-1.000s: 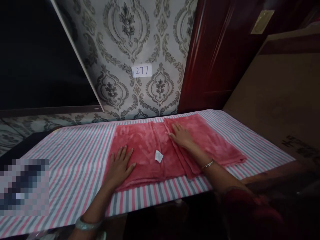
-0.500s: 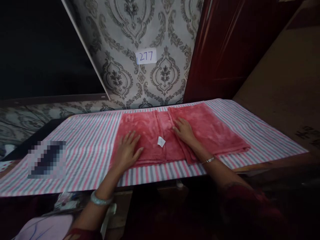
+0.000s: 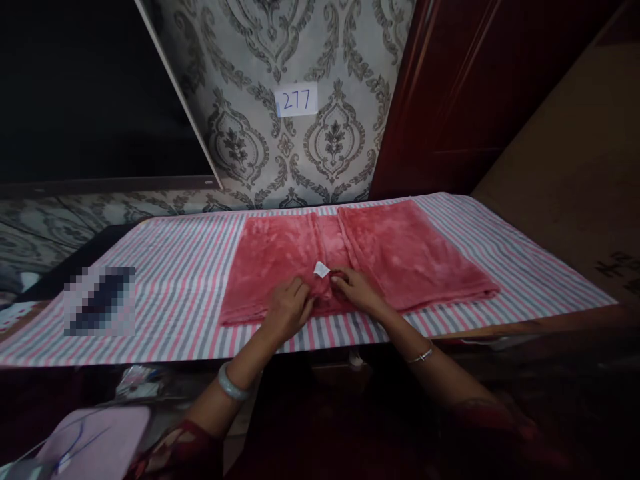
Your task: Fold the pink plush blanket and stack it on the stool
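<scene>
A pinkish-red plush blanket (image 3: pixel 420 257) lies folded, its two sides turned in toward a narrow strip at the middle. A small white label (image 3: pixel 321 269) shows on its left flap near that strip. My left hand (image 3: pixel 289 303) is closed on the blanket's fabric just below and left of the label, bunching it a little. From the other side, my right hand (image 3: pixel 356 288) pinches the fabric close to the label's right edge, thumb and fingers together. Some fingertips of both hands are partly hidden in the plush.
Under the blanket a striped cloth (image 3: pixel 175 280) covers the table. A dark screen (image 3: pixel 100 93) stands at the back left, a cardboard box (image 3: pixel 575 160) at the right. Wallpaper with a paper marked 277 (image 3: pixel 297 99) is behind. A pink seat (image 3: pixel 100 433) is at lower left.
Both hands have come from lying flat and apart on the blanket to close together by the label, where they now grip the fabric. The view has shifted slightly.
</scene>
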Motion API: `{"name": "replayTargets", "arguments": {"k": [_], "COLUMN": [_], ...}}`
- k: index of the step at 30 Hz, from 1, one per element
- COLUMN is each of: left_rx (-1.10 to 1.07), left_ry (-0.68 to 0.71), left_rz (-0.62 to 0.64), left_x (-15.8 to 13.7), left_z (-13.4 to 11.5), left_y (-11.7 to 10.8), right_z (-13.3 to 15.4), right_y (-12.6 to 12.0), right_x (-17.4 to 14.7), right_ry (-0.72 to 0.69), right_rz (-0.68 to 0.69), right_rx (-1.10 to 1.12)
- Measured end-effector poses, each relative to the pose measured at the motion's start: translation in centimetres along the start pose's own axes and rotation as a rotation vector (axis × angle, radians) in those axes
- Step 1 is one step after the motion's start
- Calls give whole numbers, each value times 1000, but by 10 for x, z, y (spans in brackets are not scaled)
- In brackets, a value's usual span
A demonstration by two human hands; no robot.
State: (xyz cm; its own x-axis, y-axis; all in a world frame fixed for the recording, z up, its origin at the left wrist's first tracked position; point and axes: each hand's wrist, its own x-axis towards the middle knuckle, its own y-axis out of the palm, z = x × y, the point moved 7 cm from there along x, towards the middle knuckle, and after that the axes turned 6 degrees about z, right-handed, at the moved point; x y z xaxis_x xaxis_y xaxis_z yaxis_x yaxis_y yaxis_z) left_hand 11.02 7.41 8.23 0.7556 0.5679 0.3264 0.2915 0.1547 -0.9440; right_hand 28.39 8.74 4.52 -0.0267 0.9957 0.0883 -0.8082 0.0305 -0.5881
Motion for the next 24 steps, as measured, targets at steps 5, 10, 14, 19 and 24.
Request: {"name": "replayTargets", "arguments": {"k": [5,10,14,19,24], "left_rx": [33,-37,-31,-10,-28], "left_ry": [45,35,15,-15,-26], "left_rz": [109,119,113,101,115], "left_x": [-3,-11,-15,-17,-17], "left_z": [-15,-17,-18,-20,-22], "left_y": [19,12,11,12,13], "right_z": [-6,-4,0,16,44], "right_y": [0,1,0,-2,11], "right_x": [0,2,7,11,12], "right_ry": [52,62,63,-37,-232], "right_rz": [-7,-22,-55,-98,-75], "right_rx": [20,-33,-118,-140,-292]}}
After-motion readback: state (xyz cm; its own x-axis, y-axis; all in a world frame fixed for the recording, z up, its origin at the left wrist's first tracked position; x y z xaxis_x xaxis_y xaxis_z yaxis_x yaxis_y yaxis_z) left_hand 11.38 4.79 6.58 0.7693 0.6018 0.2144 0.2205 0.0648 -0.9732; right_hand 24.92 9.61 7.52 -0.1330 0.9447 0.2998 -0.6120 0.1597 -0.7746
